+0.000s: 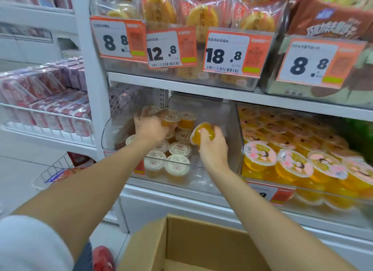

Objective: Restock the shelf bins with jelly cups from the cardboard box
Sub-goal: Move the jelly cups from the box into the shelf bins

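Left hand (150, 127) grips upright cup (170, 120), bin (203, 176) back-left. Right hand (213, 149) grasps one tilted cup (203, 131), mid-bin. About ten stocked cups (178, 166) left side. One box (201, 240) below.

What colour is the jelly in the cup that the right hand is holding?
Orange-yellow. The jelly cup in the right hand shows best in the head view.

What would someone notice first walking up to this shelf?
Two bare arms reach into the clear bin on the lower shelf: the right hand holds a tilted orange jelly cup, the left hand grips cups at the back. Above hang big orange price tags; an open cardboard box sits below.
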Action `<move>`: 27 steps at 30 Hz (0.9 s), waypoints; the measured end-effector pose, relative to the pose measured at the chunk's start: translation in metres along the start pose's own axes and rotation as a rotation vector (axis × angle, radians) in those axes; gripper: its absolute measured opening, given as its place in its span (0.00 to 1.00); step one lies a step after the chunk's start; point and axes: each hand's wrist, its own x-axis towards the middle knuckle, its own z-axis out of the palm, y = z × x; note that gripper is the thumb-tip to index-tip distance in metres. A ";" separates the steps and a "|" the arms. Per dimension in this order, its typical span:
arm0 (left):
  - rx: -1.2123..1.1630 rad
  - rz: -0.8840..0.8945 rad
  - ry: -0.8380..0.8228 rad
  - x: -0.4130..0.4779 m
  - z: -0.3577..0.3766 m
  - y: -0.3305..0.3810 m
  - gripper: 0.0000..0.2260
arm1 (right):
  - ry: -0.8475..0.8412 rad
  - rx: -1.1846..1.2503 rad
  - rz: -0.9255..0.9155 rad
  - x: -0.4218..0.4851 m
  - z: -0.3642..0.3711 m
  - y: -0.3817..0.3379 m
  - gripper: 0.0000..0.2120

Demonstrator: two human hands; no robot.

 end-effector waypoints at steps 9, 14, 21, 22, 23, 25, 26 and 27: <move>0.203 0.062 -0.186 0.003 0.019 -0.005 0.36 | -0.058 -0.162 -0.103 -0.004 -0.004 -0.008 0.21; 0.030 0.100 -0.136 -0.013 0.010 0.022 0.27 | -0.039 -0.488 -0.302 0.003 -0.018 -0.043 0.23; -0.830 0.194 -0.260 -0.030 0.008 0.101 0.16 | -0.090 -0.894 -0.250 0.054 -0.079 -0.053 0.08; -0.877 0.209 -0.282 -0.029 0.013 0.111 0.17 | -0.061 -0.911 -0.267 0.066 -0.083 -0.051 0.08; -0.901 0.225 -0.298 -0.026 0.018 0.121 0.18 | -0.014 -0.903 -0.291 0.080 -0.086 -0.048 0.11; -0.931 0.235 -0.307 -0.022 0.028 0.137 0.19 | 0.091 -0.904 -0.324 0.104 -0.089 -0.043 0.17; -0.960 0.236 -0.294 -0.019 0.032 0.142 0.19 | 0.116 -0.924 -0.315 0.113 -0.091 -0.040 0.18; -0.994 0.250 -0.277 -0.017 0.036 0.146 0.17 | 0.133 -0.947 -0.288 0.121 -0.093 -0.036 0.17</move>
